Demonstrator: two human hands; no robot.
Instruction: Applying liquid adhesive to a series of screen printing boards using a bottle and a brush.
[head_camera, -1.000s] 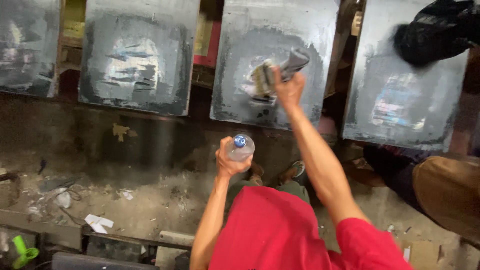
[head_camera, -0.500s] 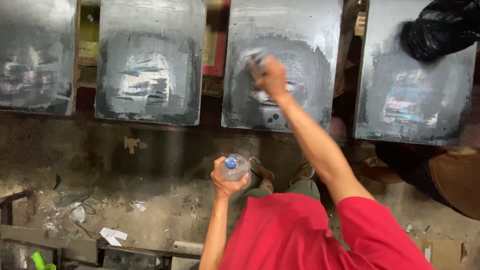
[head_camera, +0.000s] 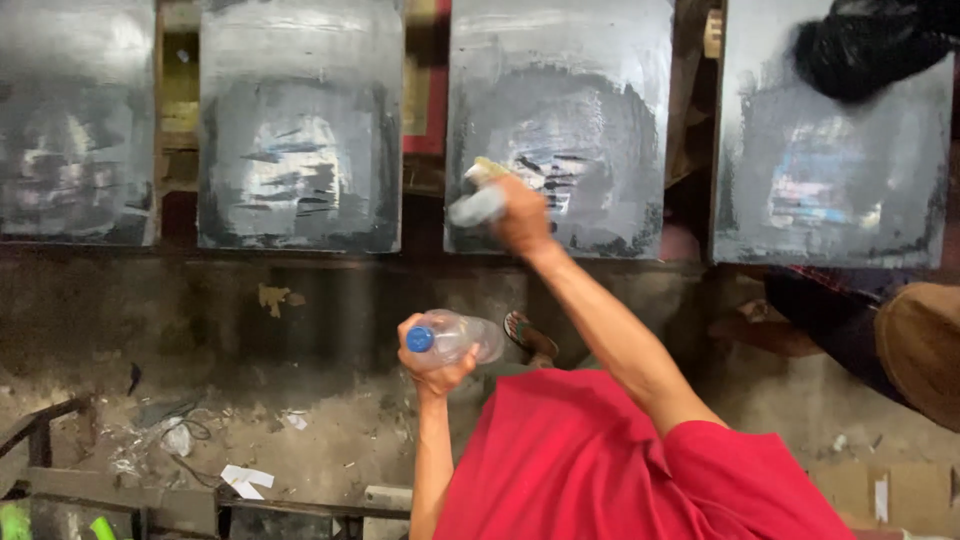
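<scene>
Nearest the camera is the person's red shirt (head_camera: 620, 470). Just beyond it, the left hand (head_camera: 432, 362) is raised, its fingers wrapped around a clear plastic bottle with a blue cap (head_camera: 452, 337), held tilted on its side above the littered floor (head_camera: 250, 440). Farther out, the right hand (head_camera: 518, 212) is clenched around a blurred pale sanding pad (head_camera: 478, 203), pressing it against the third grey-coated panel (head_camera: 560, 120) leaning on the wall.

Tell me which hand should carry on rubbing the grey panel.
Right hand: its grip holds the pad against the grey panel. Left hand is low, gripping a clear bottle.
</scene>
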